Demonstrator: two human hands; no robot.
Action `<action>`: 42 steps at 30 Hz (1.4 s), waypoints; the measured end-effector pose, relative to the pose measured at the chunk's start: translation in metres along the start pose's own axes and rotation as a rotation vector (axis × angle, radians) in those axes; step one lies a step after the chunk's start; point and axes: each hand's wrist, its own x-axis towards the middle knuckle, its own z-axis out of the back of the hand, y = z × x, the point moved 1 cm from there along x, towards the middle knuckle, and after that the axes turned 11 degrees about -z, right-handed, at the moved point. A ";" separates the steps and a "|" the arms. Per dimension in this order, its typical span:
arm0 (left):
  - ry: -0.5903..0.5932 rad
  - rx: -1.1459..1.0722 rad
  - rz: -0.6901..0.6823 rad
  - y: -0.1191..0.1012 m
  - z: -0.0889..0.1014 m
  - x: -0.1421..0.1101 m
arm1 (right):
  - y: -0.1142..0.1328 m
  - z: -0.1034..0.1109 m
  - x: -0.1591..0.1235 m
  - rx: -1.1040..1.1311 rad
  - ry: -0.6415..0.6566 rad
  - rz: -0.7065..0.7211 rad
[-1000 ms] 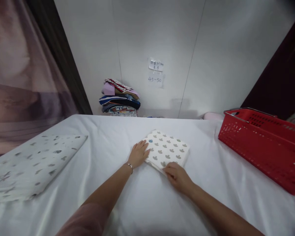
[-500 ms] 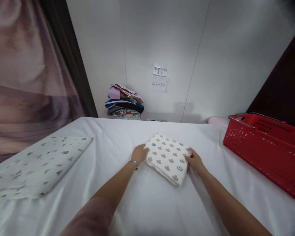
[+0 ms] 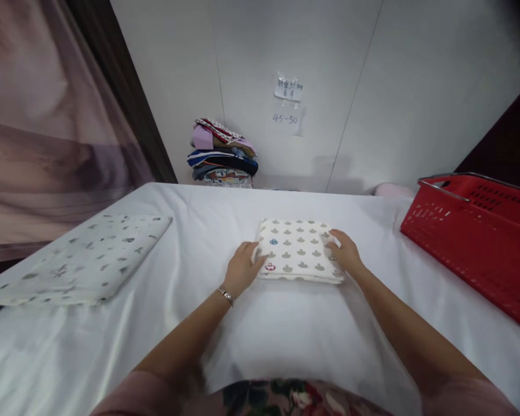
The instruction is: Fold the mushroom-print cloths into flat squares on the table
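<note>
A folded white cloth [image 3: 301, 248] printed with grey mushroom-like shapes and a few coloured ones lies flat on the table, its near edge roughly level with me. At its left edge is my left hand [image 3: 241, 267], fingers stretched and apart, the thumb reaching over the near left corner. My right hand [image 3: 345, 251] rests at the opposite edge, thumb and fingers spread, fingertips touching the top of the cloth. A bracelet [image 3: 226, 296] circles my left wrist.
Another white patterned cloth [image 3: 86, 257] lies spread at the left of the white-covered table [image 3: 190, 335]. A red plastic basket [image 3: 472, 248] stands at the right. Behind the table, a stack of folded fabrics [image 3: 225, 156] sits by the wall, below and left of paper signs [image 3: 287, 118].
The folded cloth has turned from a slanted position to nearly square with me, both hands moving along its sides. My view has tipped downward, bringing floral clothing into sight.
</note>
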 end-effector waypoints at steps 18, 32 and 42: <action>0.128 0.171 -0.534 -0.019 -0.012 -0.011 | 0.057 -0.014 -0.085 -0.313 0.187 0.646; 0.088 0.225 -0.553 -0.017 -0.017 -0.022 | 0.052 -0.022 -0.101 -0.284 0.103 0.612; 0.144 0.106 -0.476 -0.029 -0.008 -0.021 | 0.051 -0.023 -0.105 -0.295 0.134 0.583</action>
